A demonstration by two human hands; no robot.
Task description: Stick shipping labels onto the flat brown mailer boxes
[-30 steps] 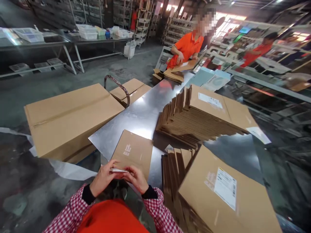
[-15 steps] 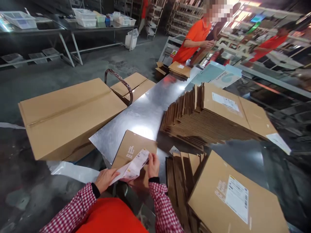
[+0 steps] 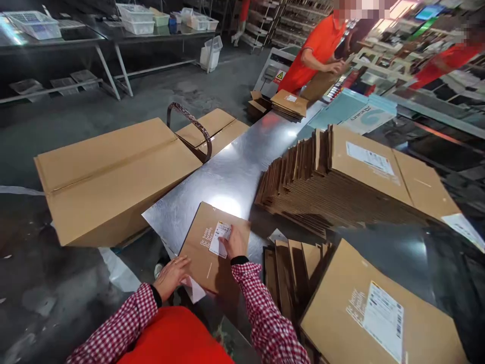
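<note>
A flat brown cardboard carton (image 3: 199, 253) with white lettering lies on the metal tabletop in front of me. A white printed shipping label (image 3: 219, 245) sits on its upper face, beside the lettering. My right hand (image 3: 235, 244) rests on the label's right side, its thumb apart from the fingers and nothing gripped. At the carton's near left edge is my left hand (image 3: 172, 277), its fingers closed over a pale paper strip (image 3: 196, 290) that pokes out below the carton. Part of the strip is hidden under the hand and carton.
To the right stand a tall stack of flattened cartons (image 3: 359, 156) and a nearer labelled stack (image 3: 341, 283). A large closed box (image 3: 113, 177) is at left, near a brown curved handle (image 3: 191, 119). A co-worker in orange (image 3: 318, 45) stands at the table's far end.
The printed label, held folded between both hands before, now lies flat on the carton. My right hand has moved onto it; my left has shifted to the carton's edge. The view has swung slightly.
</note>
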